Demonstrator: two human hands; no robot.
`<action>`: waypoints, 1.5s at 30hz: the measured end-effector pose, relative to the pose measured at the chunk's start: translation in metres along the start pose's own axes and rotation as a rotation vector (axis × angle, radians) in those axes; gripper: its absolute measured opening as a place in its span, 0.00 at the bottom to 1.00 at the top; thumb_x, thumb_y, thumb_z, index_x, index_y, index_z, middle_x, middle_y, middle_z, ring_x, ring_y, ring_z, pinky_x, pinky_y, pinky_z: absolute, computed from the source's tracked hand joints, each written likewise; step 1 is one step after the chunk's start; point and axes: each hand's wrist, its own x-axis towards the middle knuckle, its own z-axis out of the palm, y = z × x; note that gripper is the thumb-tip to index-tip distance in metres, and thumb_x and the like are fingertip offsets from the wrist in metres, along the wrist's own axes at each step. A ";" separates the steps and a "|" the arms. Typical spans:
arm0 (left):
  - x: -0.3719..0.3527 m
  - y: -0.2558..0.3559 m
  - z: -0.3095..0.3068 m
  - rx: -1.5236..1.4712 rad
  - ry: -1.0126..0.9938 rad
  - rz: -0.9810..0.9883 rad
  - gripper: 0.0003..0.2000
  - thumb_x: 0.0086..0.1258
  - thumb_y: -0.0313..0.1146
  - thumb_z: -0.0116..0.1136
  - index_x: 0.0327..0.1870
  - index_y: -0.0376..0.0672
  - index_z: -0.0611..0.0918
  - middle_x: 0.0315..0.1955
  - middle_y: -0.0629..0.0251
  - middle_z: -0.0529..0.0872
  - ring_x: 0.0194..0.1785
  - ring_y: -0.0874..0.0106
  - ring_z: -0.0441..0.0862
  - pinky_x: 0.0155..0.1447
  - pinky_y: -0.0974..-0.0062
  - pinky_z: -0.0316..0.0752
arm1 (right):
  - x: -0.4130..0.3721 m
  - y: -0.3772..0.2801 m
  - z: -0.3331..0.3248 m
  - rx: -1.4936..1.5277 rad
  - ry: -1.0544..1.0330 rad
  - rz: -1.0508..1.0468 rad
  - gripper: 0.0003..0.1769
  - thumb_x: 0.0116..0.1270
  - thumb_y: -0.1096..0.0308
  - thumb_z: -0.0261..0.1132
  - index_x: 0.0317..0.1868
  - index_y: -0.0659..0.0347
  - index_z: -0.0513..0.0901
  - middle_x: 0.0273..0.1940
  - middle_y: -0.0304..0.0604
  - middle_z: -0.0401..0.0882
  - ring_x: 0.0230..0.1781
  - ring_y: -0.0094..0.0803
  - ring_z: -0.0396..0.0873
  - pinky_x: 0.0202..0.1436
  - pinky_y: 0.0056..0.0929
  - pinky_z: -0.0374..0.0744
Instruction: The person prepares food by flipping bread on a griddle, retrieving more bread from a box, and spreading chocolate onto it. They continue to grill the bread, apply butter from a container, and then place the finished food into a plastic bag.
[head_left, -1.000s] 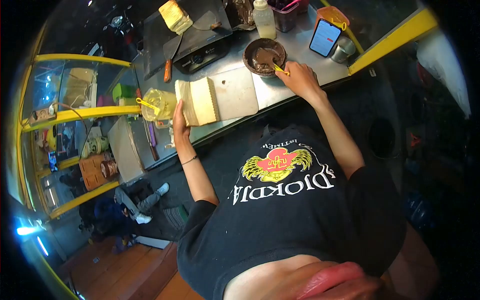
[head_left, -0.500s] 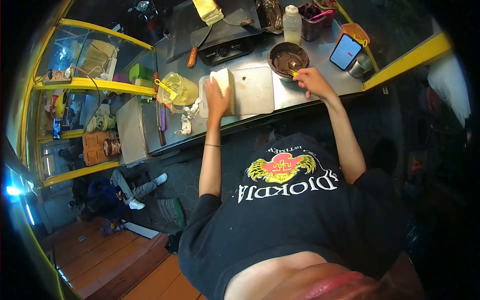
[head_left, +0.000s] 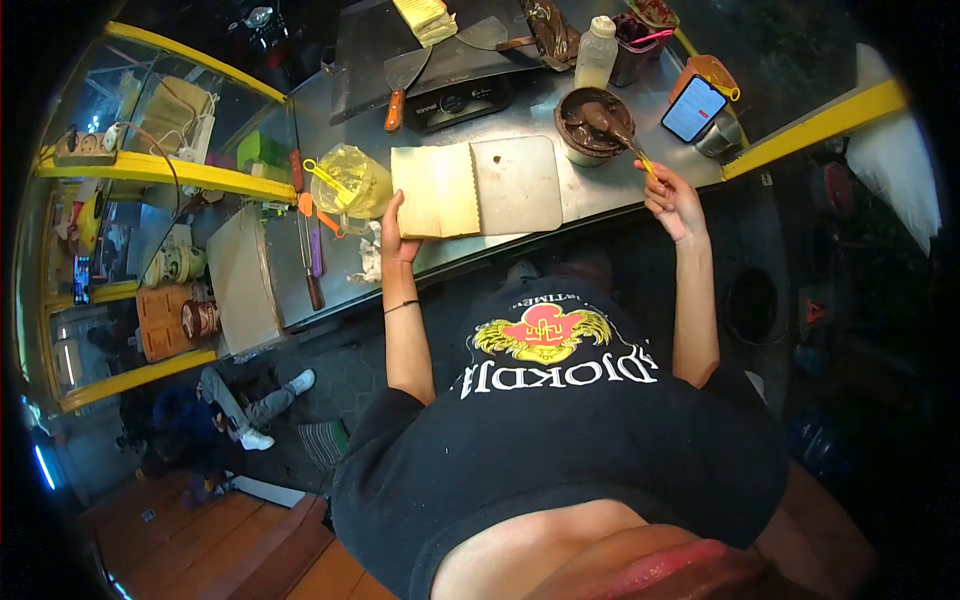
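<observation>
My left hand (head_left: 399, 228) grips the lower left edge of a pale, flat piece of bread (head_left: 435, 190). Some of its fingers are hidden by the bread, which lies open on the left half of a white cutting board (head_left: 520, 185). In my right hand (head_left: 673, 200) is a spreader (head_left: 646, 163) with a yellow handle, pinched between the fingers. Its far end is coated with chocolate spread and sits over the rim of a round tub of chocolate spread (head_left: 588, 122). Left of the bread stands a tub of yellow spread (head_left: 352, 185) with a yellow utensil in it.
A black griddle (head_left: 450, 75) with scrapers and a bread loaf (head_left: 425, 20) stands behind the board. A squeeze bottle (head_left: 597, 52), a phone (head_left: 695, 107) and a metal cup (head_left: 720, 135) are at the right. Knives (head_left: 312, 250) lie left, and a person (head_left: 230, 400) sits beyond.
The bread has been opened out flat, and my left hand has shifted from its top to its left edge. My right hand has drawn the chocolate-coated spreader up and toward me.
</observation>
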 end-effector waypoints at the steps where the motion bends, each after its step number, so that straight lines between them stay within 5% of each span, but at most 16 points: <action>1: 0.001 -0.004 -0.005 -0.088 -0.026 0.009 0.23 0.75 0.41 0.50 0.65 0.35 0.71 0.60 0.55 0.78 0.63 0.59 0.76 0.68 0.59 0.70 | 0.006 0.009 -0.009 0.224 -0.092 0.046 0.16 0.75 0.68 0.48 0.53 0.72 0.75 0.20 0.29 0.60 0.12 0.15 0.54 0.18 0.18 0.63; 5: 0.005 -0.024 -0.009 -0.116 -0.022 0.009 0.21 0.75 0.41 0.51 0.62 0.35 0.73 0.58 0.56 0.80 0.61 0.60 0.78 0.67 0.60 0.71 | 0.006 0.025 -0.006 0.777 -0.213 0.185 0.15 0.75 0.71 0.43 0.52 0.72 0.71 0.18 0.32 0.57 0.12 0.21 0.53 0.18 0.20 0.62; 9: 0.000 -0.031 0.002 -0.127 0.016 -0.009 0.21 0.75 0.40 0.50 0.61 0.35 0.74 0.57 0.57 0.81 0.59 0.62 0.79 0.65 0.62 0.72 | 0.007 0.035 0.011 0.915 -0.195 0.164 0.14 0.74 0.71 0.42 0.49 0.70 0.71 0.16 0.32 0.55 0.12 0.23 0.54 0.17 0.22 0.63; 19: -0.011 -0.010 0.051 0.341 -0.008 0.142 0.32 0.72 0.30 0.50 0.76 0.43 0.55 0.65 0.59 0.71 0.64 0.68 0.72 0.64 0.70 0.71 | 0.002 0.047 0.036 1.020 -0.218 0.183 0.12 0.73 0.71 0.43 0.48 0.68 0.70 0.16 0.33 0.55 0.13 0.23 0.54 0.17 0.23 0.62; 25: 0.012 -0.016 0.030 0.137 0.024 0.020 0.27 0.78 0.43 0.47 0.73 0.41 0.61 0.64 0.62 0.73 0.64 0.69 0.74 0.65 0.69 0.72 | 0.004 0.037 0.042 0.989 -0.229 0.206 0.11 0.73 0.71 0.43 0.47 0.68 0.70 0.16 0.33 0.54 0.13 0.24 0.54 0.18 0.23 0.62; 28: 0.015 -0.023 0.030 0.082 0.008 0.075 0.25 0.78 0.48 0.46 0.67 0.39 0.70 0.59 0.59 0.79 0.58 0.66 0.80 0.62 0.67 0.75 | 0.005 0.032 0.042 0.874 -0.205 0.165 0.11 0.73 0.71 0.44 0.47 0.68 0.70 0.16 0.33 0.55 0.13 0.23 0.54 0.18 0.24 0.62; 35: 0.022 -0.022 0.023 0.027 -0.015 0.017 0.24 0.78 0.42 0.48 0.69 0.40 0.67 0.61 0.65 0.75 0.63 0.71 0.74 0.66 0.72 0.68 | -0.006 0.024 0.058 0.632 -0.098 0.077 0.11 0.72 0.68 0.46 0.45 0.66 0.71 0.13 0.28 0.52 0.10 0.20 0.50 0.18 0.22 0.60; 41: 0.014 -0.011 0.019 0.142 -0.012 0.119 0.24 0.77 0.39 0.43 0.71 0.40 0.64 0.64 0.61 0.74 0.66 0.68 0.72 0.69 0.70 0.67 | 0.001 0.037 0.096 0.167 -0.053 -0.026 0.13 0.74 0.62 0.49 0.42 0.63 0.74 0.12 0.26 0.51 0.11 0.17 0.48 0.18 0.20 0.57; 45: 0.024 -0.016 0.000 -0.061 -0.078 0.088 0.23 0.78 0.39 0.41 0.70 0.38 0.66 0.64 0.59 0.75 0.65 0.66 0.74 0.69 0.67 0.68 | 0.031 0.087 0.128 -0.232 -0.084 -0.059 0.13 0.73 0.61 0.57 0.41 0.63 0.81 0.15 0.24 0.52 0.12 0.14 0.51 0.16 0.18 0.65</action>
